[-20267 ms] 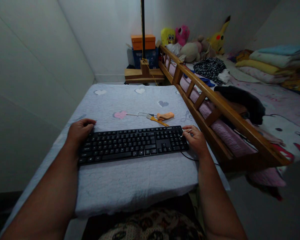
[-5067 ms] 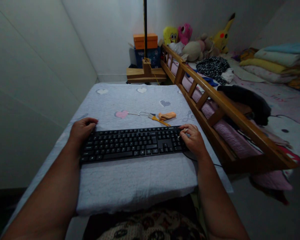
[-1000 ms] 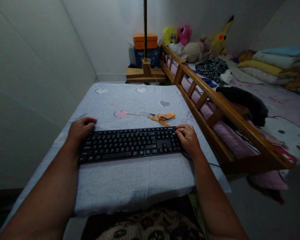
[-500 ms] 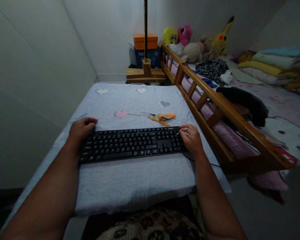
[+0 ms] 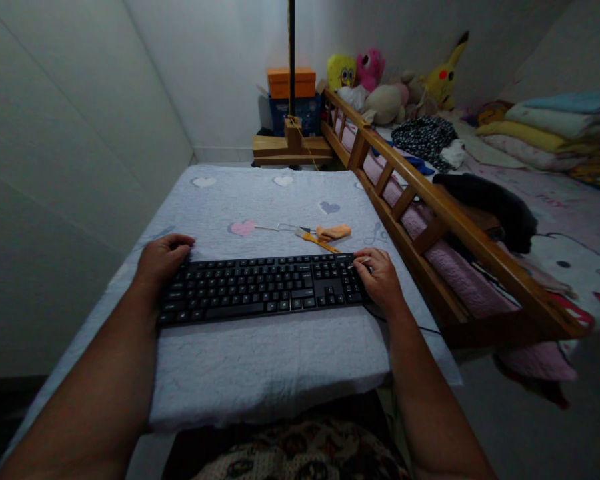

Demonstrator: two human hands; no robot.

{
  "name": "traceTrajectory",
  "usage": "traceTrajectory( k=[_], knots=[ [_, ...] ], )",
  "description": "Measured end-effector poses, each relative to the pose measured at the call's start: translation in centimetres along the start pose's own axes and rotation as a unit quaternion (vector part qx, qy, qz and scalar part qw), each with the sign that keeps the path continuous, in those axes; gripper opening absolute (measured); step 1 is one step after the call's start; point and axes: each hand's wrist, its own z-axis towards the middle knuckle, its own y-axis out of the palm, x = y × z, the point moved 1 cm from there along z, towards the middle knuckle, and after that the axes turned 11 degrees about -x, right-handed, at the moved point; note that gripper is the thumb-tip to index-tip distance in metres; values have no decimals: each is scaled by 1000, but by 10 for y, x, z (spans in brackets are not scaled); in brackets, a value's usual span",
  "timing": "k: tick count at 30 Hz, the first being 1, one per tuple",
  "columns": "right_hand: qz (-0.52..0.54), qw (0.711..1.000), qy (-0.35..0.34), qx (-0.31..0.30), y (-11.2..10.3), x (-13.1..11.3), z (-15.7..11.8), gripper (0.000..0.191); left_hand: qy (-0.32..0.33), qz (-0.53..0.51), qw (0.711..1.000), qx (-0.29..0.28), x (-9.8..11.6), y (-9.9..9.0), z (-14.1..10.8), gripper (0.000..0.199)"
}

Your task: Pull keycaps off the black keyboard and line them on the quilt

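Keyboard (image 5: 250,287): far left corner hidden by the left hand (image 5: 161,260), right edge partly by the right hand (image 5: 380,277); most legends too small to read. Thin white stick (image 5: 364,261): tip too small to tell. Cable (image 5: 430,330) lost behind the right forearm (image 5: 420,373); pole (image 5: 291,60) cut by top edge, bed (image 5: 555,200) by right.

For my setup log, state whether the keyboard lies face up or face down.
Face up: the black computer keyboard lies on the heart-patterned cloth with its rows of keys showing.
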Motion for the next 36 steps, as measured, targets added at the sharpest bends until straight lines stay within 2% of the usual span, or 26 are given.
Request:
traceTrajectory(
  k=[7, 19, 36],
  knots=[
    [7, 1000, -10, -14, 2, 0, 1, 17, -12, -5, 1000, 1, 3, 0, -4, 50],
    [-8, 1000, 0, 21, -2, 4, 0, 19, 4, -9, 1000, -2, -4, 1, 2, 47],
    [-22, 1000, 1, 22, -5, 5, -3, 18, -2, 0, 1000, -6, -3, 1, 0, 51]
  ],
)
